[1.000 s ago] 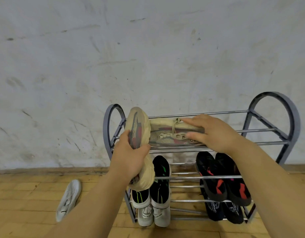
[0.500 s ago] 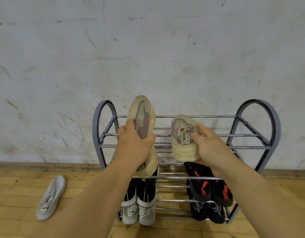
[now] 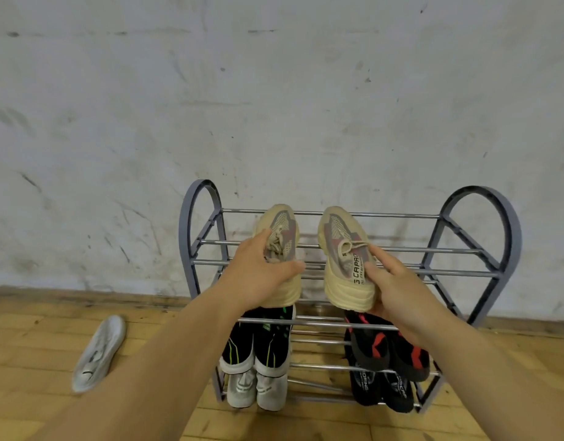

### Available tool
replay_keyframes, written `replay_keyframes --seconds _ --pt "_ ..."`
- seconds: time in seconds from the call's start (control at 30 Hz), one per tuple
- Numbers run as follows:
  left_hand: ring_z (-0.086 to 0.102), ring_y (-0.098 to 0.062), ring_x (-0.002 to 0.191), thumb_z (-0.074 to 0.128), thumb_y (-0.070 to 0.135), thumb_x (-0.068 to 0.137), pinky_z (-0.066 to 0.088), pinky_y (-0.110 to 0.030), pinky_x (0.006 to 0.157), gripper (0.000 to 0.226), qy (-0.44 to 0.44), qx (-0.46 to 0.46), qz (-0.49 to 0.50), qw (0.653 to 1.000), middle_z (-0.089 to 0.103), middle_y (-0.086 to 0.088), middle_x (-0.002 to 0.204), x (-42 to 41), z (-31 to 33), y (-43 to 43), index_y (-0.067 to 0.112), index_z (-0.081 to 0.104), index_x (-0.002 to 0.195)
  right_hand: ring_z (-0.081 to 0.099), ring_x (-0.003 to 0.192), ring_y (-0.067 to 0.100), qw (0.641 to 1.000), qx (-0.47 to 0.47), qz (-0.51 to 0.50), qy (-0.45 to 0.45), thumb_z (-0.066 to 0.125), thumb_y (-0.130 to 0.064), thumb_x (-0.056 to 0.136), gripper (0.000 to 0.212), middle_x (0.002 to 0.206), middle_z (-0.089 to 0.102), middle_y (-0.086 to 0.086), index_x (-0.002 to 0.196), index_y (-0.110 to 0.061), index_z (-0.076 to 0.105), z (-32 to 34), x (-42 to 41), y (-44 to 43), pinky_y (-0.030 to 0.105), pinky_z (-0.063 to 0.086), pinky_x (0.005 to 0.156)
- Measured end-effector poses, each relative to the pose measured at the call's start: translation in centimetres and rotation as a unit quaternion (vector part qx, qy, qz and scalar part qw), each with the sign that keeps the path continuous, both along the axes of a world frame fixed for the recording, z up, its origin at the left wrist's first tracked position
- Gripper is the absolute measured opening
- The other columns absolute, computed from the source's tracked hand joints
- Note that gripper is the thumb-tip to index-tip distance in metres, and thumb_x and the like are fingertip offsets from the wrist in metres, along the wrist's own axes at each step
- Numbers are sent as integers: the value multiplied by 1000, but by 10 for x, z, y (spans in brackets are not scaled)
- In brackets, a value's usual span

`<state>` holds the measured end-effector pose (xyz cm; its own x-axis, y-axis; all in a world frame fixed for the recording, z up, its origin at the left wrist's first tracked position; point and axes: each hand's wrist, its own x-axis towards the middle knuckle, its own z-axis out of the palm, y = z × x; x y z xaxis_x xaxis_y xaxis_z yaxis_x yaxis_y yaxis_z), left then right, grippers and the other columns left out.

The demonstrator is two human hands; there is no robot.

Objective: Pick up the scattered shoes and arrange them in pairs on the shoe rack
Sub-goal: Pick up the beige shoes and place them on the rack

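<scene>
A scuffed white wall fills the upper half of the frame above a wooden floor. Against the wall stands a grey metal rack with arched ends and three tiers of rails.

On its middle tier a black-and-green pair sits at the left end and a black-and-red pair at the right end, heels towards the front edge. On the bottom tier a white pair lies under the green ones and a black pair under the red ones.

Two bare arms reach in from the bottom edge to the top tier. The left hand grasps the left beige shoe, fingers over the laces and thumb across its inner side. The right hand grasps the right beige shoe, fingers on its outer side by the tongue and palm round the heel. The two shoes lie side by side, slightly apart, near the middle of the top tier, toes at the back rail and heels past the front rail. Whether their full weight rests on the rails cannot be told.

A single white shoe lies on the floor, well left of the rack.
</scene>
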<state>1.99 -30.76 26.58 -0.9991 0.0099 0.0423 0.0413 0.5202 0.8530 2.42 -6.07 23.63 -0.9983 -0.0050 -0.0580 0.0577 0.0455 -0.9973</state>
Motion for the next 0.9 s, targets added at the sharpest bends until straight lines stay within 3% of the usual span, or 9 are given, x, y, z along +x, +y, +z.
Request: replay_keyframes --seconds 0.03,0.1,0.17,0.33,0.43,0.57,0.7,0.83,0.9 --pt "54 -11 121 79 66 65 49 -35 103 98 -7 -21 5 1000 46 13 139 3 -4 -4 40 39 151 75 102 19 1000 -19 2 -11 50 -28 108 36 114 77 -7 139 -46 56 2 1 0 41 63 79" --pt "54 -16 124 78 66 60 49 -37 103 106 -18 -21 13 1000 43 9 143 9 -8 -13 44 34 154 74 104 24 999 -38 8 -26 50 -23 108 38 114 78 -4 136 -46 57 3 1 0 37 61 73" --pt "62 -14 116 81 56 69 52 -34 97 94 -42 56 5 998 53 8 137 14 -12 -18 48 37 151 73 107 26 998 -43 14 -32 49 -19 107 40 113 78 -3 136 -47 56 2 1 2 38 60 75" --pt "71 -23 107 81 22 86 59 -48 92 71 -127 280 1 951 70 4 123 19 -16 -12 47 48 144 73 101 23 997 -75 21 -21 48 -11 107 42 113 78 0 134 -42 57 5 9 1 39 59 79" --pt "74 -26 103 78 10 88 60 -47 90 69 -105 350 -18 931 76 0 115 20 -12 -5 39 52 144 74 91 17 995 -99 18 -11 48 -8 106 41 111 79 1 133 -37 59 14 17 9 37 57 78" --pt "74 -26 104 78 8 84 60 -44 85 69 -70 361 -75 927 74 -5 119 30 3 9 37 54 141 68 97 25 995 -87 50 -5 50 -6 103 48 123 74 8 139 -37 60 34 34 50 39 53 79" --pt "74 -27 102 80 18 70 59 -39 80 70 -70 351 -141 923 74 -7 119 46 17 24 37 60 134 66 113 30 995 -83 58 -20 48 -7 101 45 129 71 8 136 -32 64 47 64 102 47 48 94" --pt "73 -28 102 82 17 75 59 -40 82 63 -96 310 -190 927 73 -9 121 59 17 30 31 62 133 68 113 29 994 -64 68 -51 54 -12 93 46 133 70 7 133 -30 68 45 98 148 45 52 90" --pt "71 -28 102 88 19 76 60 -42 83 60 -125 300 -213 922 71 -11 125 62 16 30 29 65 131 67 113 29 992 -69 70 -78 68 -14 85 51 134 68 9 134 -27 68 42 113 167 41 55 88"
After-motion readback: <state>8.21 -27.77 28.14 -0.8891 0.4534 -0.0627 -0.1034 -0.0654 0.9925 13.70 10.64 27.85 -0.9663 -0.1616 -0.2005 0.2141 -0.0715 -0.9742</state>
